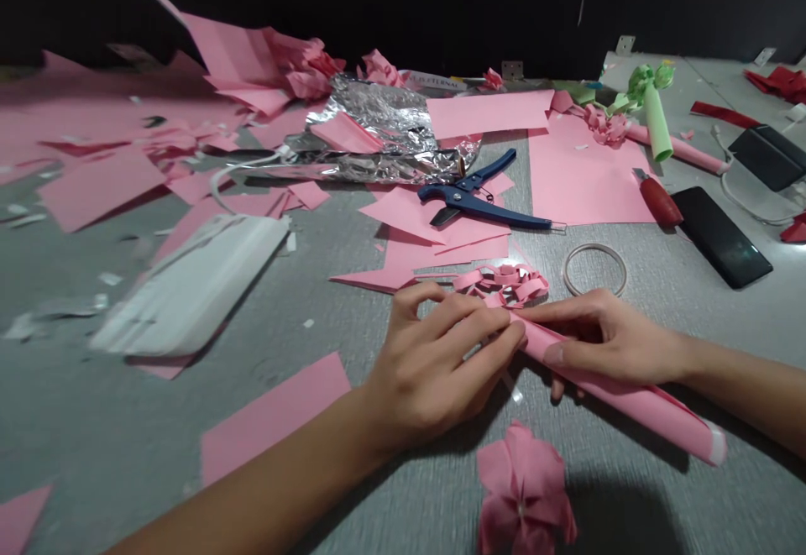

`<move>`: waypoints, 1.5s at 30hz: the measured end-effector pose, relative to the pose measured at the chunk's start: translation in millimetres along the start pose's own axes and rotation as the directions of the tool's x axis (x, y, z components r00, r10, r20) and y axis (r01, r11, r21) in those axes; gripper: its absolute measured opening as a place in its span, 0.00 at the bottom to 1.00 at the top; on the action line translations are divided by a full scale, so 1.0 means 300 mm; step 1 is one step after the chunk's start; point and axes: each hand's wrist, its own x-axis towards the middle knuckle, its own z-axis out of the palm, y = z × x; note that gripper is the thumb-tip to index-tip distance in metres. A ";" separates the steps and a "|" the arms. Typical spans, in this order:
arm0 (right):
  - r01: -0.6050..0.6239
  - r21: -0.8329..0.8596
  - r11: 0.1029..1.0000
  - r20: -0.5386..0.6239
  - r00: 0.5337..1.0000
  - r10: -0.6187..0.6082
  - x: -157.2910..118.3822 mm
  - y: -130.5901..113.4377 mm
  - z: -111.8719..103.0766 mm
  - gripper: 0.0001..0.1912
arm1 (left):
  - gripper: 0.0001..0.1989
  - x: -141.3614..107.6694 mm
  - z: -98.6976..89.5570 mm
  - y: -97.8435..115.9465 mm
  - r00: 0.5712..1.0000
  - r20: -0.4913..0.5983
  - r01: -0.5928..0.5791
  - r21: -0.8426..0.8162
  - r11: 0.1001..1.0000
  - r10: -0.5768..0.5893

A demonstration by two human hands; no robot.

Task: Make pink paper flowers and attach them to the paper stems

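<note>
While both hands (434,362) grip a pink paper tube (635,395), foil roll (378,167) beyond, brown core (461,166) inside

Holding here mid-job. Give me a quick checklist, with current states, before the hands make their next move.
1. Right hand holding the pink paper roll: ok.
2. Left hand at the roll's end beside the curled pink strips: ok; firmness of its hold, cannot tell.
3. Roll's paper edge stuck down all along: cannot tell.
4. Red-handled tool apart from both hands: ok.
5. Pink paper flower untouched by the hands: ok.
</note>
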 end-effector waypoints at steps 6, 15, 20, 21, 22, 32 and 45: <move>-0.023 -0.006 1.000 -0.018 1.000 0.023 0.002 0.006 -0.006 0.28 | 0.08 -0.004 0.009 -0.007 1.000 -0.005 0.029 -0.022 0.999 -0.029; 0.010 -0.076 0.997 -0.004 1.000 -0.010 0.001 0.003 -0.006 0.26 | 0.10 -0.010 0.000 -0.017 0.992 0.015 -0.125 0.036 0.991 0.125; -0.019 -0.102 0.995 -0.013 1.000 0.018 0.001 0.000 -0.005 0.27 | 0.10 -0.025 0.004 -0.019 0.983 0.016 -0.184 0.059 0.981 0.183; -0.022 -0.102 0.995 -0.016 1.000 0.020 0.001 0.000 -0.005 0.27 | 0.10 -0.028 0.006 -0.019 0.982 0.016 -0.191 0.064 0.980 0.190; -0.021 -0.100 0.995 -0.017 1.000 0.020 0.001 0.001 -0.004 0.27 | 0.10 -0.029 0.007 -0.019 0.981 0.017 -0.194 0.069 0.979 0.193; -0.031 -0.100 0.995 -0.037 0.999 0.027 0.003 -0.005 0.001 0.28 | 0.08 -0.010 0.008 -0.016 0.997 0.018 -0.081 -0.008 0.997 0.081; -0.048 -0.055 0.997 -0.051 0.998 0.045 0.004 -0.004 0.001 0.28 | 0.04 0.001 0.018 -0.015 0.998 0.016 0.068 -0.114 0.991 -0.067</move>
